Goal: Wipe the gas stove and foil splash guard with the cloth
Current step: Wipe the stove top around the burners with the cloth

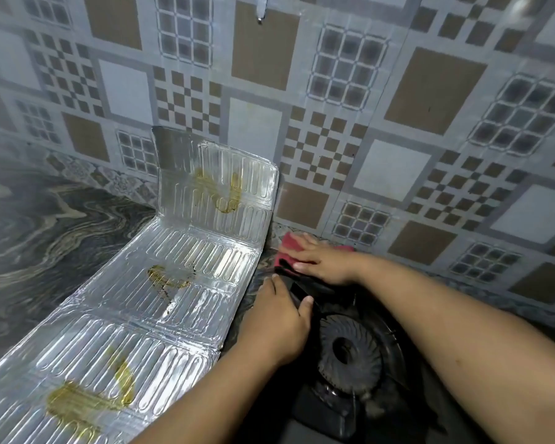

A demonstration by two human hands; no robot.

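Observation:
A black gas stove (375, 408) sits at the lower right, its round burner (350, 350) between my forearms. My right hand (321, 259) lies flat with straight fingers on a red cloth (290, 245) at the stove's far left corner. My left hand (277, 322) holds the stove's left edge, thumb curled over the black top. To the left, the silver foil splash guard (186, 270) lies folded along the counter, its far panel standing upright. Yellow-brown greasy smears (87, 402) mark its panels.
A patterned tile wall (382, 107) rises right behind the stove and guard. The dark marbled counter (45, 238) stretches to the left of the guard. A metal hook or tap tip (261, 8) hangs at the top of the wall.

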